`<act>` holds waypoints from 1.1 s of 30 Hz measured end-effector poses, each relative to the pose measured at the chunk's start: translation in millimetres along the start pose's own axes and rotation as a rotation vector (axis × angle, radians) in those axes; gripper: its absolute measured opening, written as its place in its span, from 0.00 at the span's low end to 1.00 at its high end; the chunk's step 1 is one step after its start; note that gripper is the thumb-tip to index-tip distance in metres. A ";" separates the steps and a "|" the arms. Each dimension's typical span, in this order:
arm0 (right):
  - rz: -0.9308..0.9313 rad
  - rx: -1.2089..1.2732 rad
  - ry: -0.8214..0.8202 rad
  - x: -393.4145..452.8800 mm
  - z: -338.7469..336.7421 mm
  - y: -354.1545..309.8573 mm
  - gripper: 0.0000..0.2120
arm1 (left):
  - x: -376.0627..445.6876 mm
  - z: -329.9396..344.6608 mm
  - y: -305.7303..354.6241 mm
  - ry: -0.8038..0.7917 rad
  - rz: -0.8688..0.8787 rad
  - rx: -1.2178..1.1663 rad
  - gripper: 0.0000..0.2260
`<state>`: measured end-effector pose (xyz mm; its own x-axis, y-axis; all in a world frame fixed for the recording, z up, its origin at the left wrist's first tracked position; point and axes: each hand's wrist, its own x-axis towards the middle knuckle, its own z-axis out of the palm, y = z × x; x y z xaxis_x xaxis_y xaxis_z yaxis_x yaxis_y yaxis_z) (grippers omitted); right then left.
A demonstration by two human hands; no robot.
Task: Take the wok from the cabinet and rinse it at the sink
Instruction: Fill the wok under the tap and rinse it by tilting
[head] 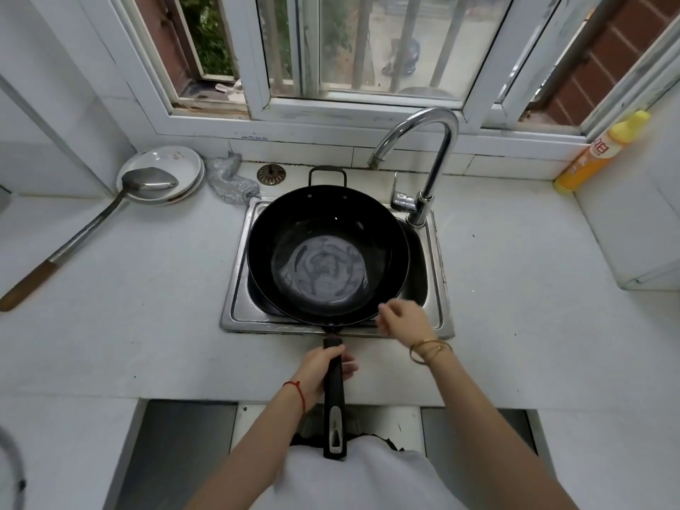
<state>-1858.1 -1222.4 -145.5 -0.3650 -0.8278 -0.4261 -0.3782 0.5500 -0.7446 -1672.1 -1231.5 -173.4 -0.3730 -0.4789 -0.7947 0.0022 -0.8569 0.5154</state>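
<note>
The wok [327, 252] sits over the sink [235, 288], covering most of the basin so that little of the inside shows beyond a dark strip on the right and the steel rim. It is black, round and deep, with a pale, swirled grey patch across its flat bottom; whether that is water, residue or reflection is hard to tell. A small loop handle [327, 174] stands at its far edge, and a long black handle [334, 399] runs back toward the person, its end overlapping the white shirt at the bottom of the view. The left hand [320, 369] is wrapped around this long handle just behind the sink's front edge. The right hand [401, 318] hovers at the wok's near right rim with fingers loosely curled; it is blurred, and whether it touches the rim cannot be told. The faucet [423, 156] arches over the back right corner, its spout ending above the counter behind the wok. On the counter [147, 344] to the left, stacked white plates [162, 167] hold the bowl of a metal ladle [88, 230] whose wooden grip is cut off at the left edge. A silvery scrubber [228, 182] lies between plates and sink. A yellow bottle [599, 152] leans at the right wall.
</note>
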 end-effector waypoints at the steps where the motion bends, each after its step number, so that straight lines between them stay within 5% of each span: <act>1: -0.026 0.006 0.105 8.8 -7.7 -2.6 0.14 | -0.5 0.8 1.2 -0.009 -0.007 -0.006 0.09; 7: -0.140 -0.001 0.369 59.5 -49.7 -42.8 0.15 | 0.7 -2.2 6.3 -0.093 -0.068 -0.019 0.04; 18: -0.213 -0.107 0.209 129.6 -75.2 -108.9 0.22 | 4.4 -5.1 6.0 -0.117 -0.078 0.002 0.02; 33: -0.193 -0.130 0.144 167.8 -63.8 -102.6 0.25 | 9.4 -9.2 3.6 -0.139 -0.081 -0.001 0.03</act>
<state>-1934.8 -1410.7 -107.8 -0.3890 -0.8997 -0.1979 -0.5551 0.4004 -0.7291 -1667.0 -1240.8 -181.9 -0.4971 -0.3770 -0.7815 -0.0324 -0.8920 0.4509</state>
